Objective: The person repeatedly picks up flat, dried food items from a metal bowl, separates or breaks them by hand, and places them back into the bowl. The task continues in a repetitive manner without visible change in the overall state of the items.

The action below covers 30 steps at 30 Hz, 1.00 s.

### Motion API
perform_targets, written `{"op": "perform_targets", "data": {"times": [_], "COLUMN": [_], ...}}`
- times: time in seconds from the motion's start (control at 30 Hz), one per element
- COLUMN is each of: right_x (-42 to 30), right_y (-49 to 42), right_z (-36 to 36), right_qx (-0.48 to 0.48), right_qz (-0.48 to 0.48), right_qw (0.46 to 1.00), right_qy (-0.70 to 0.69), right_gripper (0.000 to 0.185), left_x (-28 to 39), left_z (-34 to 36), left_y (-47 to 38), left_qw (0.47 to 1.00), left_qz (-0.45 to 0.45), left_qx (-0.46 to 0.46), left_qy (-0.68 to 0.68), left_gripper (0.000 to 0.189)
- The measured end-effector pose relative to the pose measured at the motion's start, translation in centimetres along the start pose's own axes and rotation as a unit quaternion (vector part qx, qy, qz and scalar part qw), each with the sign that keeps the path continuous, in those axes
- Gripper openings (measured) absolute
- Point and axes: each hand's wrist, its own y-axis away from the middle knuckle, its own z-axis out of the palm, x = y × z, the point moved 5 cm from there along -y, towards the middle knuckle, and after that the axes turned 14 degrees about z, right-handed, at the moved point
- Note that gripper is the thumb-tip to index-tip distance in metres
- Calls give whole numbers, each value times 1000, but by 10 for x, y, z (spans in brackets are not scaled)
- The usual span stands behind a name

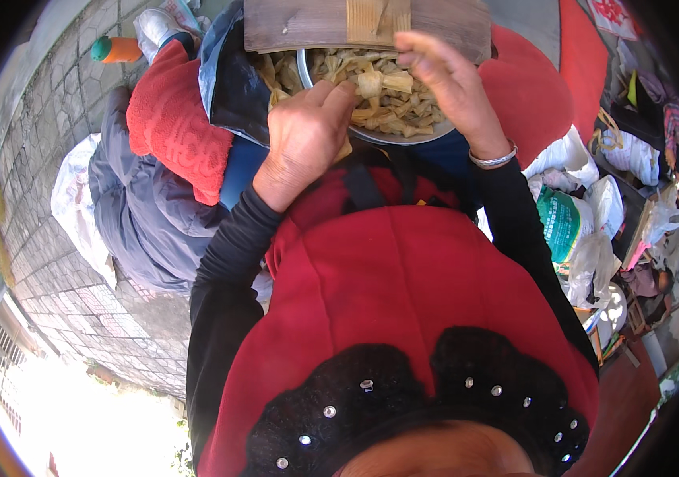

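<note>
My left hand [309,122] pinches a knotted tan strip [369,84], which looks like bean curd skin or a similar dried food. A loose end [344,149] hangs below that hand. Beneath lies a metal basin [402,142] holding many small knotted pieces [399,122]. My right hand [456,89] is raised over the basin's right side, its slightly blurred fingers apart and nothing visible in them. Its fingertips are near the edge of a wooden board [298,27] that spans the far side and hides part of the basin. More tan strips [286,68] lie left of the basin.
A dark plastic bag [235,83] adjoins the strips. Red towelling [187,134] covers my left leg, and red cloth [524,89] lies at right. An orange bottle with a green end [119,49] lies on the paving [77,89]. Plastic bags [563,223] crowd the right.
</note>
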Motion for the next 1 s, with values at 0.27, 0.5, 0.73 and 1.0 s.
{"op": "perform_targets", "data": {"times": [0.27, 0.5, 0.73, 1.0], "right_x": [12, -40, -31, -1], "right_y": [11, 22, 22, -2], "right_z": [10, 28, 4, -14], "right_qx": [-168, -61, -179, -228], "right_qz": [-16, -244, -176, 145], "right_qw": [941, 855, 841, 961], "right_qy": [294, 454, 478, 66], "right_gripper": [32, 21, 19, 48], "left_x": [-17, -10, -16, -24], "left_z": [4, 10, 21, 33], "left_y": [2, -10, -2, -7], "left_qw": [977, 938, 830, 826], "left_qz": [-56, -112, -198, -228], "left_qx": [-99, -144, -179, -142], "left_qy": [182, 295, 489, 496], "left_gripper": [12, 20, 23, 25]}}
